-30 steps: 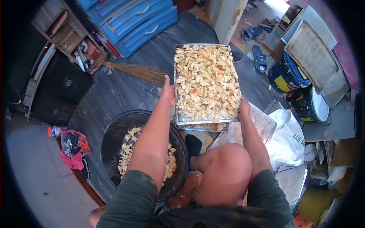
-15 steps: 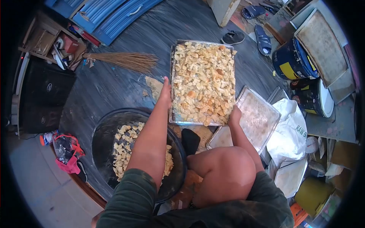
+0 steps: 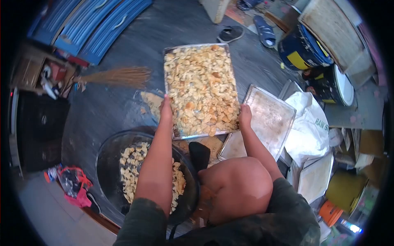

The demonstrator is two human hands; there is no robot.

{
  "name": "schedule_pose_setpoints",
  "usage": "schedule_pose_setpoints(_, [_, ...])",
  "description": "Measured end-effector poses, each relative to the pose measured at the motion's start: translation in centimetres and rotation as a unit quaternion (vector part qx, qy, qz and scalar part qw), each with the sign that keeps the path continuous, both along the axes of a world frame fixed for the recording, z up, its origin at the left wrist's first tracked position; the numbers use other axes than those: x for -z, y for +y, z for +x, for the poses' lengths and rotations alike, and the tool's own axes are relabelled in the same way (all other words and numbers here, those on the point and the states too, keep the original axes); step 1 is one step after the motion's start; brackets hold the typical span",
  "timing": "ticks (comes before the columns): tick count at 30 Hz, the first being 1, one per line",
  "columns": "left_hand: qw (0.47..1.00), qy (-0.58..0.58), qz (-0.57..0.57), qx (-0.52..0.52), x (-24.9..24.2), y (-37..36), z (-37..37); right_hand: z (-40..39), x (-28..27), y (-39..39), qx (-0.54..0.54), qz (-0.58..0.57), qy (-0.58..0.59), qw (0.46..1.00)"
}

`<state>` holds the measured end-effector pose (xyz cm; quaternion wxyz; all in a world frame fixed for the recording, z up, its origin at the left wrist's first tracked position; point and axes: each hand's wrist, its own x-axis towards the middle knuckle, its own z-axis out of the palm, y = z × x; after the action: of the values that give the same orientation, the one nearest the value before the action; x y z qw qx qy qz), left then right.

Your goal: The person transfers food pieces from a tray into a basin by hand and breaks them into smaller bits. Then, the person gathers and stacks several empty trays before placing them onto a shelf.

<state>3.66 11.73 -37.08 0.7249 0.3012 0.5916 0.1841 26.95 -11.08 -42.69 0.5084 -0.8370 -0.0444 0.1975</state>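
Note:
A rectangular metal baking tray (image 3: 234, 78) is held out in front of me, covered with pale yellow and browned broken pieces (image 3: 201, 88) that look like torn bread or chips. My left hand (image 3: 165, 110) grips its left edge near the lower corner. On the opposite edge, my right hand (image 3: 245, 117) has its fingers wrapped around the side, partly hidden underneath. Below my left forearm stands a large black basin (image 3: 107, 164) with more such pieces in it. Another flat metal tray (image 3: 271, 117) lies to the right, under my right forearm.
A stick broom (image 3: 117, 76) lies on the dark floor, left of the tray. Blue drawers (image 3: 104, 24) stand at upper left. On the right are a white sack (image 3: 305, 127), paint buckets (image 3: 301, 49) and a leaning tray (image 3: 334, 35). Slippers (image 3: 264, 32) lie at the top.
The whole view has shifted and turned a little. The loaded tray sits further left in the picture and slightly tilted, with both hands still on it.

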Motion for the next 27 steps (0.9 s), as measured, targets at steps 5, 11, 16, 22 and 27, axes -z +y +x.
schedule_pose_setpoints(5, [0.867,0.243,0.367,0.235,-1.5,-3.4,-1.0,8.5,0.0,4.5,-0.086,-0.039,-0.200,0.975])
schedule_pose_setpoints(11, [0.741,0.235,0.445,0.444,-5.0,-7.3,-0.9,11.9,2.3,12.1,-0.224,-0.247,-0.110,0.936])
schedule_pose_setpoints(16, [0.723,0.250,0.419,0.490,-5.9,-7.7,1.1,14.1,1.5,17.5,-0.384,-0.314,-0.189,0.848])
schedule_pose_setpoints(22, [0.742,0.244,0.405,0.476,-6.9,-7.8,1.1,15.1,0.9,20.5,-0.508,-0.402,-0.191,0.737])
schedule_pose_setpoints(27, [0.770,0.226,0.392,0.450,-7.2,-7.8,0.5,15.2,2.9,20.4,-0.556,-0.386,-0.234,0.697])
